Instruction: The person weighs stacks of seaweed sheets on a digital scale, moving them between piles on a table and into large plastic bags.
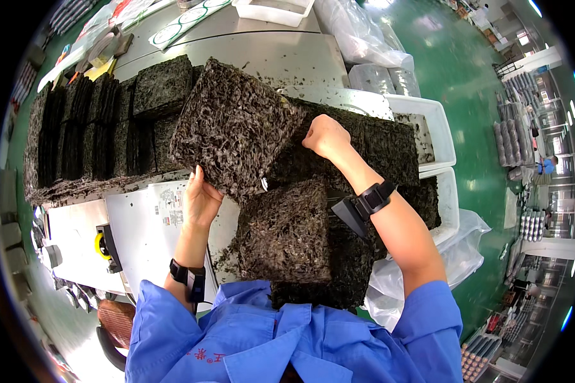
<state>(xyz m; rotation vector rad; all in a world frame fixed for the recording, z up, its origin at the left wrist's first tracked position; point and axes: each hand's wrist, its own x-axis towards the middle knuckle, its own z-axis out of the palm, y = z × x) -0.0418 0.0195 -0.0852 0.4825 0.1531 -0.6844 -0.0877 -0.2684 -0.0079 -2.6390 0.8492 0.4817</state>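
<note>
A dark, rough dried seaweed sheet [239, 127] is held up and tilted over the table. At its lower left edge, my left hand [203, 198] grips it, with the thumb on the near side. My right hand [326, 136] is closed, knuckles up, just beyond the sheet's right corner and over other stacked seaweed [388, 148]. Whether anything is between its fingers is hidden. Directly before me lies a thick seaweed stack [287, 234]. To the left, several upright seaweed bundles [96, 139] stand in a row.
White plastic trays [444, 134] line the right side, with clear plastic bags [364, 38] at the far right. Seaweed crumbs dot the metal table [268, 52]. A yellow tape roll [100, 246] and printed white sheet [139, 210] lie left. A chair [117, 323] stands lower left.
</note>
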